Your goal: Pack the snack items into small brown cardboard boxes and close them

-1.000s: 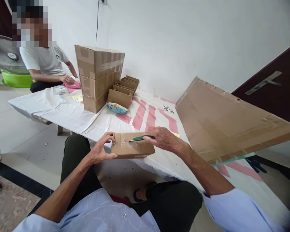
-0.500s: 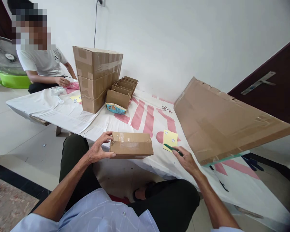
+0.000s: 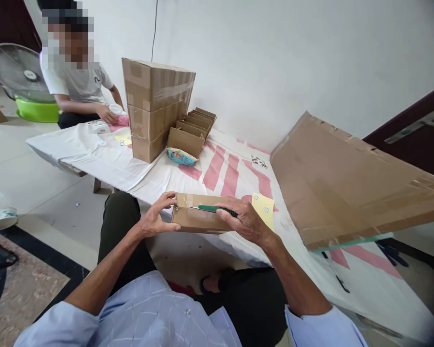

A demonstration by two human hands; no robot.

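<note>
A small taped cardboard box (image 3: 198,222) lies at the near edge of the cloth-covered table. My left hand (image 3: 158,216) grips its left end, fingers at the far side and thumb along the near edge. In my right hand (image 3: 244,219) is a green-handled craft knife (image 3: 210,208), held over the box top. Its thin tip points left, at the tape near the left end; whether it touches the tape I cannot tell. A yellow paper (image 3: 264,208) with small printed squares lies just beyond my right hand, which partly covers it.
Stacked cardboard boxes (image 3: 159,111) and a row of open cartons (image 3: 186,140) stand at the back left, with a blue packet (image 3: 182,156) in front. A large cardboard sheet (image 3: 347,183) leans at the right. Another person (image 3: 75,91) sits at the far left.
My right hand has moved left with the craft knife, from beside the yellow paper to over the box. My left hand still holds the box. The view has shifted slightly.
</note>
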